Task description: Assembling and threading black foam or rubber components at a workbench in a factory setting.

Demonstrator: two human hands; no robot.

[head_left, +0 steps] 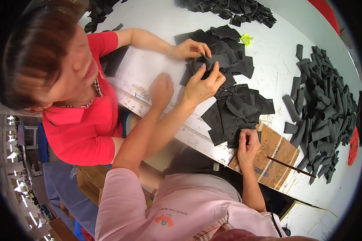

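Note:
My right hand is closed, thumb against fingers, on a black fabric piece at the near edge of the table. Just beyond it lies a loose stack of flat black fabric pieces. My left hand rests on the white tabletop with its fingers curled in, and nothing shows in it. A co-worker in a red shirt sits to my left. Both of the co-worker's hands hold a folded black fabric piece over another black pile.
A large heap of narrow black fabric tubes covers the right side. Another black heap lies at the far side. A thin brown rod crosses a worn wooden board. A yellow-green scrap lies beyond the piles.

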